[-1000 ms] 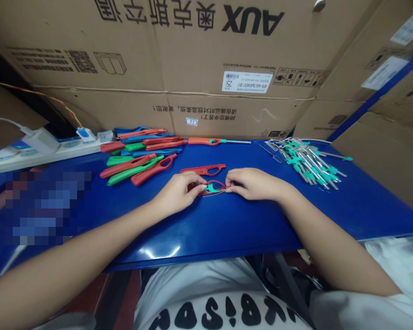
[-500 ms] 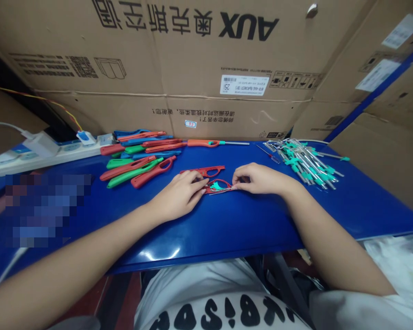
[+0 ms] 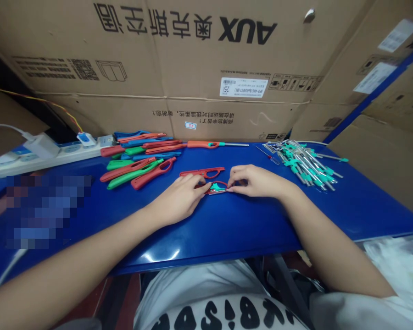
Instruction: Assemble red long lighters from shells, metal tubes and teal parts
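A red lighter casing half [image 3: 223,183] lies on the blue table between my hands. Inside it sit a green trigger [image 3: 216,187] and thin wires. My left hand [image 3: 182,197] is closed over the handle end of this half and hides most of it. With thumb and fingertips together, my right hand [image 3: 249,181] pinches at the half's front end; what exactly is between the fingertips is too small to make out. Just behind, a second red casing half [image 3: 214,173] lies flat, partly covered by my left hand.
Coloured lighter casings [image 3: 141,158] are heaped at the back left, beside a power strip [image 3: 69,151]. An orange lighter [image 3: 203,144] with a metal tube lies along the cardboard [image 3: 179,78]. Metal tubes with green parts [image 3: 304,162] and a small screwdriver [image 3: 269,156] are at the right.
My right hand has shifted slightly left, its fingertips closer in on the front of the casing half. My left hand stays nearly in place on the handle end.
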Demonstrator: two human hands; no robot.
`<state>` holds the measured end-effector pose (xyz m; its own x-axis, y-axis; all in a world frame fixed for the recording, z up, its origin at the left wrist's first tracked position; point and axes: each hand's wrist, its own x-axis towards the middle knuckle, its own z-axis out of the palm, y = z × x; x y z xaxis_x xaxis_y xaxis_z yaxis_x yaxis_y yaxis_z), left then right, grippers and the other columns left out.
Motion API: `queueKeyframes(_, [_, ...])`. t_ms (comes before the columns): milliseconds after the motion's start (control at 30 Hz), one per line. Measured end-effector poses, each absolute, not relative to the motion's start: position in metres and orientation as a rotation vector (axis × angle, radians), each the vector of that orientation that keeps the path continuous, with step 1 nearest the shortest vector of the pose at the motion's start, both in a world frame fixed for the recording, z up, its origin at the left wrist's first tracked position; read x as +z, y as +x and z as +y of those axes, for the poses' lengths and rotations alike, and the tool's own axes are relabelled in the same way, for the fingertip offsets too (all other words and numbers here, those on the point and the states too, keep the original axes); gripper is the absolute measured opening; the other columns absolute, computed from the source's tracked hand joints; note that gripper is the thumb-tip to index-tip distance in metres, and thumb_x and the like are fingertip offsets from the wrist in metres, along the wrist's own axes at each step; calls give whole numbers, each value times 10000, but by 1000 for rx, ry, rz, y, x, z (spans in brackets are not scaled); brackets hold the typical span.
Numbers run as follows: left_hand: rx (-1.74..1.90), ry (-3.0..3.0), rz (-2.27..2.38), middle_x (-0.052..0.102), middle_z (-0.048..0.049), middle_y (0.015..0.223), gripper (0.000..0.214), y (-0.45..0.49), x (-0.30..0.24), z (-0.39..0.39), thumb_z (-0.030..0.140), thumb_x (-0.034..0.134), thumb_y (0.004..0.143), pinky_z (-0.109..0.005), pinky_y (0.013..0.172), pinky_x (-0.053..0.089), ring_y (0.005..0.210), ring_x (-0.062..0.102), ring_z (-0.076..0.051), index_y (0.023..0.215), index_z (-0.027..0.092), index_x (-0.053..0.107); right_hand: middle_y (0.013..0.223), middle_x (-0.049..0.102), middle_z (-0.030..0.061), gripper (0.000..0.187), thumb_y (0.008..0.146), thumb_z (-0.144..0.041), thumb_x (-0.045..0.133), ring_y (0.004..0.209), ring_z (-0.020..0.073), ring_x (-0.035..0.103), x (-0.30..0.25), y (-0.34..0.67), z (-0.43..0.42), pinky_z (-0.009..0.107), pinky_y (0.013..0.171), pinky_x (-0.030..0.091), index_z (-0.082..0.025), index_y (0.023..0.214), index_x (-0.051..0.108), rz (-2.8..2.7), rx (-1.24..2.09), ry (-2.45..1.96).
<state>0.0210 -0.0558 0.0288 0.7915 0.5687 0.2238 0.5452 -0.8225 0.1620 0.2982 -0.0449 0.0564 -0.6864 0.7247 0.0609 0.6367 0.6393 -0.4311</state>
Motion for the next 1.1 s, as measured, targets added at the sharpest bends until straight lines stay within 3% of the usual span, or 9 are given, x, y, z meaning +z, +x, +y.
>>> queueKeyframes(333, [359,2898,965,627,-163,1239,380,23,29,-59,204,406,1034,-466,947,508,1128,591,-299,1333,168,638,901,663,50,142,900,-245,668,705,127,578,59,293,-49,251,636,412,-172,933,784,-2660,538,-1064])
queueKeyframes(833, [549,2789,888,680,-131,1145,303,19,23,-51,211,530,995,-403,959,545,1074,652,-264,1257,145,669,937,714,64,174,905,-281,661,771,150,642,61,293,-49,259,697,459,-176,981,778,-2605,476,-1077])
queueKeyframes(1000, [565,2799,867,682,-122,1108,272,18,22,-50,224,527,1002,-402,925,554,1016,662,-254,1179,155,721,1001,723,78,248,935,-364,601,856,189,661,64,319,-37,296,769,487,-198,1032,757,-2423,159,-1362])
queueKeyframes(1100, [531,2803,880,677,-117,1069,276,18,24,-51,244,523,1008,-403,893,558,979,661,-251,1154,154,738,1119,710,115,287,924,-358,582,953,255,672,64,348,-27,347,794,513,-185,1084,746,-2234,-53,-1845])
